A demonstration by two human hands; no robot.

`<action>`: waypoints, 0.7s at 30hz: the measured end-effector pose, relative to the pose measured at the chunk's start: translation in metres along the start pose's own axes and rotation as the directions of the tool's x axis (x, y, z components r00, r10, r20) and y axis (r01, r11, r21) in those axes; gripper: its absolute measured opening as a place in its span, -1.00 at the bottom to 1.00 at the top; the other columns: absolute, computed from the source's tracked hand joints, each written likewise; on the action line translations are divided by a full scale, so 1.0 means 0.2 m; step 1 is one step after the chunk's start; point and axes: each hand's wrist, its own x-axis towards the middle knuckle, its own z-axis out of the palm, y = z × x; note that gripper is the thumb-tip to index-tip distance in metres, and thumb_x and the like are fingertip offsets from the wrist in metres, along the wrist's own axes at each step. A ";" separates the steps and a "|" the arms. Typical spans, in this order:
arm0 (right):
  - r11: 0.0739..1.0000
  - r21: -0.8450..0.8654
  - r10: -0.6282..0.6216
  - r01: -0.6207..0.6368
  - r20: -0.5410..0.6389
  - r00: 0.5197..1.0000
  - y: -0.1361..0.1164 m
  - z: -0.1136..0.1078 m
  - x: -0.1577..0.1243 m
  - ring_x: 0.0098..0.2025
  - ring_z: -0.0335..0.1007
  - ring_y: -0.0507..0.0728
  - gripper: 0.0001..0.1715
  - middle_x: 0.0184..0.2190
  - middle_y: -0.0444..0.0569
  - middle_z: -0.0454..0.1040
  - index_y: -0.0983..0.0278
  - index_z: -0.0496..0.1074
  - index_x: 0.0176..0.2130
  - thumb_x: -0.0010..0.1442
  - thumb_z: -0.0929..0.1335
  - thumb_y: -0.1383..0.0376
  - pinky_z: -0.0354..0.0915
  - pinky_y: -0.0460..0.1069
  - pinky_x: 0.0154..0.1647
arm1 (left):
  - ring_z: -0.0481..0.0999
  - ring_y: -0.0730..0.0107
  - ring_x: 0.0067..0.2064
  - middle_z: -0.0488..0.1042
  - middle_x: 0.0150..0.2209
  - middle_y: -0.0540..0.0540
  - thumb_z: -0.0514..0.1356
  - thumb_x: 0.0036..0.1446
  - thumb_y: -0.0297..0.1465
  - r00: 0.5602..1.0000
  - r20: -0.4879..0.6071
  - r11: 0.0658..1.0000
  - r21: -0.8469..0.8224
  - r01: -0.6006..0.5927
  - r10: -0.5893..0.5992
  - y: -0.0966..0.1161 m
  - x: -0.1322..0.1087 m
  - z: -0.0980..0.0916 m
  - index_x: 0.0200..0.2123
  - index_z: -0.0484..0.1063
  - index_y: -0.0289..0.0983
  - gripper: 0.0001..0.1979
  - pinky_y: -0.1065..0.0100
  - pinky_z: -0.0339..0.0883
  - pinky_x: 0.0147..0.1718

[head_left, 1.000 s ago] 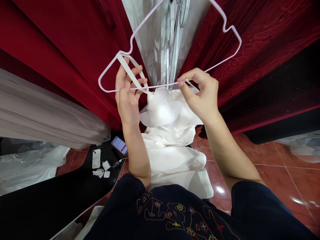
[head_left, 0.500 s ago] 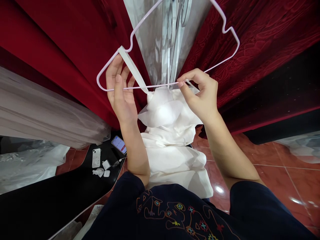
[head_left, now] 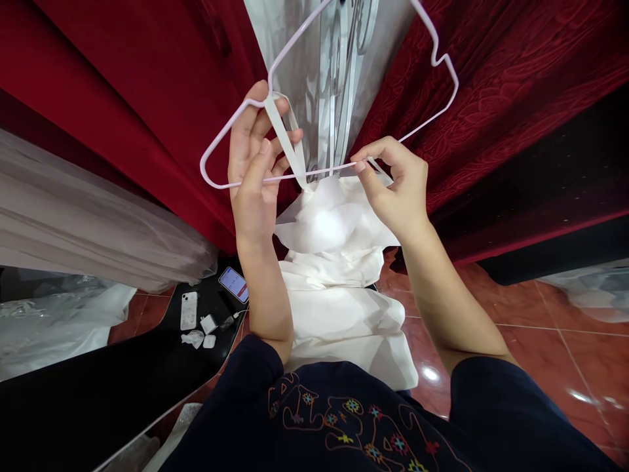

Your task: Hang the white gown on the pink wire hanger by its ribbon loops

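A pale pink clothes hanger [head_left: 219,136] is held up in front of me, its top cut off by the frame edge. My left hand [head_left: 255,157] is loosely curled about its left end, the thumb by the bottom bar and the fingertips at a white strap [head_left: 284,134]. That strap loops over the hanger's left notch and runs down to a white dress [head_left: 339,305]. Between thumb and forefinger, my right hand [head_left: 393,180] pinches the bottom bar. A second thin strap [head_left: 378,169] shows beside the right fingers. The dress hangs down toward my lap, its top ruffled.
Red curtains [head_left: 147,85] flank grey-white hanging fabric [head_left: 299,72]. On a black surface [head_left: 113,380] at lower left lie a lit phone [head_left: 234,284], a white phone-shaped item [head_left: 189,311], a charger [head_left: 208,324] and small white items. Red tiles [head_left: 531,354] cover the floor.
My left hand has moved right, and the left strap has slid inward along the hanger into its notch. The hanger has shifted slightly. My right hand stays nearly still, pinching the bar.
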 end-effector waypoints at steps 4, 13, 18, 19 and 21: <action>1.000 -0.019 -0.008 0.007 -0.023 1.000 0.00 -0.01 -0.01 -0.16 0.36 0.07 -0.74 -0.26 -0.08 0.47 0.18 0.45 -0.27 0.23 0.27 0.09 0.25 0.12 0.10 | 0.50 0.29 -0.04 0.48 0.02 -0.02 0.14 0.28 -0.13 0.979 -0.205 1.000 0.019 -0.008 0.011 -0.03 -0.03 -0.01 0.01 0.45 -0.11 -0.68 0.24 0.42 0.00; 0.999 -0.023 -0.030 0.027 -0.150 0.988 0.00 -0.03 -0.02 -0.17 0.36 0.06 -0.73 -0.26 -0.10 0.48 0.15 0.48 -0.22 0.25 0.21 0.29 0.28 0.10 0.07 | 0.26 0.47 -0.57 0.02 -0.63 0.07 -0.19 0.29 0.10 0.876 -0.475 0.995 0.082 -0.049 0.082 -0.04 -0.09 0.04 -0.29 0.37 -0.16 -0.45 0.32 0.42 -0.28; 0.993 0.089 -0.038 0.080 -0.403 0.914 0.13 -0.16 0.06 -0.15 0.38 0.08 -0.75 -0.24 -0.02 0.43 0.17 0.46 -0.24 0.23 0.22 0.38 0.29 0.08 0.02 | 0.10 0.50 -0.61 -0.19 -0.58 0.08 -0.12 0.30 0.08 0.859 -0.511 1.000 -0.001 -0.031 0.026 -0.03 -0.06 -0.01 -0.46 0.19 -0.20 -0.49 0.37 0.33 -0.43; 0.988 0.107 -0.049 0.111 -0.464 0.885 0.17 -0.19 0.08 -0.13 0.38 0.08 -0.79 -0.24 -0.03 0.40 0.17 0.45 -0.24 0.23 0.24 0.35 0.29 0.08 0.06 | 0.07 0.50 -0.62 -0.21 -0.58 0.08 -0.11 0.32 0.04 0.862 -0.506 0.999 -0.037 -0.040 0.015 -0.04 -0.05 -0.03 -0.47 0.17 -0.20 -0.51 0.38 0.30 -0.46; 0.974 0.140 -0.077 0.178 -0.537 0.840 0.27 -0.27 0.11 -0.09 0.38 0.06 -0.84 -0.24 -0.06 0.35 0.15 0.44 -0.24 0.24 0.26 0.29 0.27 0.06 0.12 | 0.00 0.49 -0.62 -0.23 -0.58 0.08 -0.08 0.36 -0.05 0.878 -0.478 0.991 -0.119 -0.066 0.001 -0.04 -0.03 -0.06 -0.48 0.16 -0.21 -0.55 0.39 0.22 -0.52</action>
